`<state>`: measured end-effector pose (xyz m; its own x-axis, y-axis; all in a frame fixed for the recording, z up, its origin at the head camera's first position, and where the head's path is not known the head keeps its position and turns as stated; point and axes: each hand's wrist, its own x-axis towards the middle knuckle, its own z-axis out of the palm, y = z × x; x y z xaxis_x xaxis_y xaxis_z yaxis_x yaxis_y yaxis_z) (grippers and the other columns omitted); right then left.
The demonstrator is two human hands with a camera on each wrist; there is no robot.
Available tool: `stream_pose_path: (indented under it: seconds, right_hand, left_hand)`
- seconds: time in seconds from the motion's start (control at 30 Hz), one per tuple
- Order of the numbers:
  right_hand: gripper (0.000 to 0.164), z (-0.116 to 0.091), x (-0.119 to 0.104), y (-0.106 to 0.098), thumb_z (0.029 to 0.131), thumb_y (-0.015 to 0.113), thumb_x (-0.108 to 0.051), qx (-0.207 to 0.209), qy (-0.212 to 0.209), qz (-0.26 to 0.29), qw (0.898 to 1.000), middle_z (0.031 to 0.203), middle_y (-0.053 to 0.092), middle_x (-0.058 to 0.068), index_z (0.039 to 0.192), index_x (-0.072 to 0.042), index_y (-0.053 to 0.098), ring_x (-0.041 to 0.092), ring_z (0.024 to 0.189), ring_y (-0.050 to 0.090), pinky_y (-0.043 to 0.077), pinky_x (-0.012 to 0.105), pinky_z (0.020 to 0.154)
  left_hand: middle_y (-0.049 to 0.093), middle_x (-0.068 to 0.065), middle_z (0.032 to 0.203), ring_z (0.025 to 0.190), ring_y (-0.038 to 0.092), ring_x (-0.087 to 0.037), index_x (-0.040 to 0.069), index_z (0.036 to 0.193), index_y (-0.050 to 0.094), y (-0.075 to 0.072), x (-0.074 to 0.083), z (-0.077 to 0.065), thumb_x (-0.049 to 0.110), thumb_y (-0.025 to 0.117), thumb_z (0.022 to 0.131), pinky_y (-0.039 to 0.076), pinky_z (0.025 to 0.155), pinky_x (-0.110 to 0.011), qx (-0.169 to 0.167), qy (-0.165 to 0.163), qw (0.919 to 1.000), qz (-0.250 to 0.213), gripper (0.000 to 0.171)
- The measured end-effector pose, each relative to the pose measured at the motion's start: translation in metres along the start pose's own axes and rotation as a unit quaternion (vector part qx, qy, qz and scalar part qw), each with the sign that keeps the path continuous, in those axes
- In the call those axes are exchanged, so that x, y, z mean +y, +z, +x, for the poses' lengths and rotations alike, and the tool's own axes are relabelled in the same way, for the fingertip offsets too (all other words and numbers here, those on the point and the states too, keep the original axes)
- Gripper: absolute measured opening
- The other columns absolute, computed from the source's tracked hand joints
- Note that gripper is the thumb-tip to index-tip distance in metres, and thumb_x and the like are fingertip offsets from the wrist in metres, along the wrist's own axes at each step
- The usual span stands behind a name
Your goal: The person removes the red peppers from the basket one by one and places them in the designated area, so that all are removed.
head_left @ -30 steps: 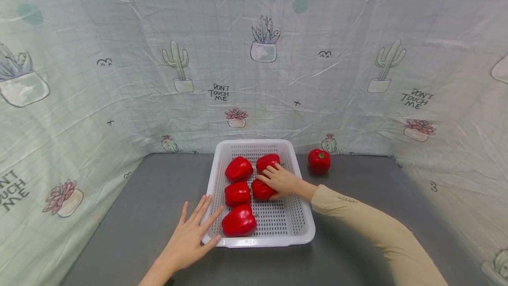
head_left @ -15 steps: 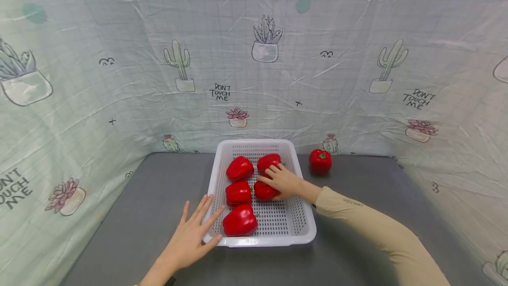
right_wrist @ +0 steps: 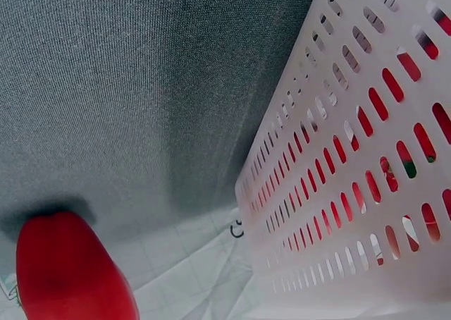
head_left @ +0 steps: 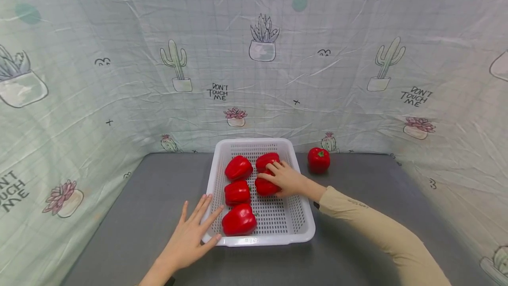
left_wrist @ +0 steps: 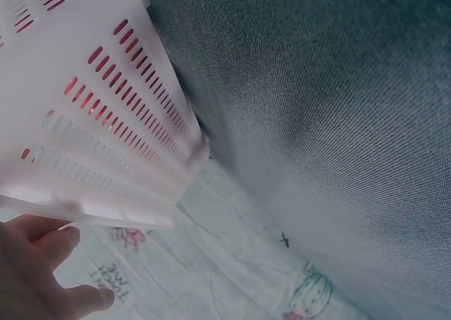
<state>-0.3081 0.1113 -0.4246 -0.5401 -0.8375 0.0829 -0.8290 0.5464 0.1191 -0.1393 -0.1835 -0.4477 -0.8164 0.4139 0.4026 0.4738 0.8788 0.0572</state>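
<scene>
In the head view, a white perforated plastic basket [head_left: 274, 239] holds several red bell peppers. My right hand [head_left: 289, 180] reaches over its right side and grips one bell pepper [head_left: 265, 187], fingers bent over the top. That pepper lies just in front of the back right bell pepper [head_left: 267, 160]. Down the left side run three more: a back one [head_left: 238, 167], a middle one [head_left: 237, 192] and a front one [head_left: 239, 220]. My left hand [head_left: 185, 239], fingers spread and straight, rests at the basket's front left rim. The right wrist view shows the basket's side [right_wrist: 338, 165], but not the hand.
Outside the basket, one red bell pepper [head_left: 319, 159] with a green stem stands on the grey table [head_left: 158, 189] at the back right. A cactus-print sheet [head_left: 222, 56] hangs behind the table and along both sides.
My right hand has shifted the gripped bell pepper slightly back and to the right, close to the back right one. The left hand and the basket have stayed in place.
</scene>
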Motion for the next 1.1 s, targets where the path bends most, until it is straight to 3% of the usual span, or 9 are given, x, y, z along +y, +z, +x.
stream_pose_path:
  seconds: [0.23,0.7,1.1]
  right_hand:
    - [0.082,-0.003,-0.001,-0.004,0.060,0.079,-0.033,0.012,-0.005,0.014,1.000,0.127,0.045,0.010,0.131,-0.023,0.040,0.025,0.115,0.040,0.034,0.049,0.095]
    - [0.078,-0.008,-0.002,-0.015,0.060,0.080,-0.031,0.029,0.030,0.040,0.998,0.125,0.043,0.009,0.126,-0.022,0.039,0.022,0.112,0.043,0.035,0.048,0.096]
    - [0.083,-0.015,0.001,-0.031,0.059,0.080,-0.031,0.046,0.040,0.006,0.998,0.128,0.042,0.011,0.130,-0.024,0.039,0.025,0.115,0.039,0.038,0.046,0.091]
  left_hand:
    - [0.032,-0.012,0.144,0.135,0.021,-0.027,0.026,0.134,0.040,-0.002,0.001,0.000,0.048,0.059,0.076,-0.023,0.105,-0.037,-0.001,-0.001,1.0000,-0.004,0.065]
    - [0.031,-0.011,0.144,0.135,0.019,-0.026,0.026,0.134,0.040,-0.002,0.001,0.000,0.048,0.059,0.076,-0.023,0.105,-0.037,-0.003,-0.004,1.0000,-0.007,0.065]
    - [0.030,-0.011,0.145,0.136,0.019,-0.026,0.027,0.134,0.040,-0.001,0.001,0.000,0.049,0.058,0.076,-0.024,0.105,-0.036,-0.009,-0.006,0.9999,-0.008,0.065]
